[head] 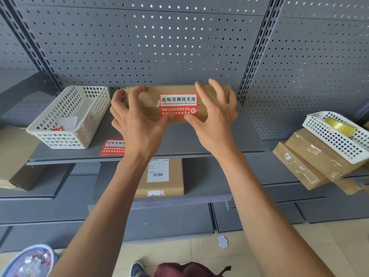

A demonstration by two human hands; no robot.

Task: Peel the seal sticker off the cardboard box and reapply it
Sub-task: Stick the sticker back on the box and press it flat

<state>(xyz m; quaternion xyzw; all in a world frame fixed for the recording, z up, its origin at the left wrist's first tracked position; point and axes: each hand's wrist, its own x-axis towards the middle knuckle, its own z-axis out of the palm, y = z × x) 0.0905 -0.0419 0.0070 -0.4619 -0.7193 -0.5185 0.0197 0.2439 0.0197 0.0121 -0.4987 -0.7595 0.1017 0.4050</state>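
While both thumbs are pressing the red-and-white rectangular seal sticker [178, 105] onto the brown cardboard box [211, 92] at the grey metal shelf [199, 140]'s back edge, the left hand [137, 120] and right hand [214, 116] are spreading their fingers [217, 87] wide, gripping nothing; a white plastic basket [69, 116] is sitting left.

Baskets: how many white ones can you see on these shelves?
2. One basket sits on the shelf left of the box; the other basket rests on stacked boxes at far right. More may lie outside the view.
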